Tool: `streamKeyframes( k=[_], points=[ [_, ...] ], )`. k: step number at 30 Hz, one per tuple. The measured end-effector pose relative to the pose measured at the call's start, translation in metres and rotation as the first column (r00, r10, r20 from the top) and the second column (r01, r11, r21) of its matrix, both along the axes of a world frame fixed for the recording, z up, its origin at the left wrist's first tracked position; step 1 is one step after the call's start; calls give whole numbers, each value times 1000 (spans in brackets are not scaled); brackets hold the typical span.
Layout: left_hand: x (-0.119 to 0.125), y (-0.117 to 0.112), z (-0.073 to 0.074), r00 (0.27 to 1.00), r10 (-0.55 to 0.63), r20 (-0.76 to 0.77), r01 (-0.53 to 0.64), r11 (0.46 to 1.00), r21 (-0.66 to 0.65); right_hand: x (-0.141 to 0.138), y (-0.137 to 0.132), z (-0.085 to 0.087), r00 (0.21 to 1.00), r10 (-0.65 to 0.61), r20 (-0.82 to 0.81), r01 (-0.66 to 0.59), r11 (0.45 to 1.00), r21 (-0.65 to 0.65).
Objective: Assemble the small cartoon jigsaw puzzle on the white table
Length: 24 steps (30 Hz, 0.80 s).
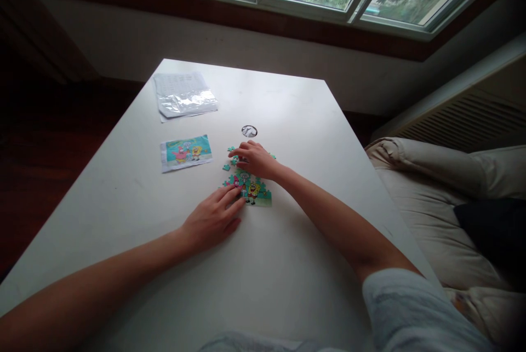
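Note:
A partly joined jigsaw puzzle (258,193) with cartoon figures lies on the white table. My left hand (216,215) rests flat with fingers stretched out, its fingertips over the puzzle's left side and covering part of it. Beyond the joined part, my right hand (255,160) hovers or rests over loose pieces, its fingers bent and thumb and index finger apart. Close to those fingertips lies a loose puzzle piece (226,167); several others are partly hidden under the hand. Whether the right fingers touch a piece is too small to tell.
A picture card (188,153) of the same cartoon scene lies to the left. Farther back are papers in a clear plastic sleeve (184,94). A round hole or cap (249,131) is set in the table (287,105). A beige sofa (423,220) stands along the right.

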<state>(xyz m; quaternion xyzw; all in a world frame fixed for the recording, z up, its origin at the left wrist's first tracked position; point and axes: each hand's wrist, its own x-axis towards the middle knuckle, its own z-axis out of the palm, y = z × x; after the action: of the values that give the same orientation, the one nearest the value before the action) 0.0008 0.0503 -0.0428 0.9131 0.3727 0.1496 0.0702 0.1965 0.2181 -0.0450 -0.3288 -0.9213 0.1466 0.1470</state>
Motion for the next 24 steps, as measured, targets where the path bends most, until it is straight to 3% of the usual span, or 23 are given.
streamKeyframes(
  k=[5,12,19,24],
  points=[
    [0,0,1,1000,-3,-25,3,1000,11,20,4,-2,981,-111,-161,105,993,-49],
    [0,-1,0,999,5,-44,-5,1000,4,39,7,-2,962,-177,-207,162,983,-87],
    [1,-6,3,999,11,-53,-10,1000,2,15,-5,-10,988,-67,-138,69,998,6],
    [1,-6,2,999,13,-29,-13,1000,-6,-3,-8,-12,995,-86,-57,89,995,53]
  ],
)
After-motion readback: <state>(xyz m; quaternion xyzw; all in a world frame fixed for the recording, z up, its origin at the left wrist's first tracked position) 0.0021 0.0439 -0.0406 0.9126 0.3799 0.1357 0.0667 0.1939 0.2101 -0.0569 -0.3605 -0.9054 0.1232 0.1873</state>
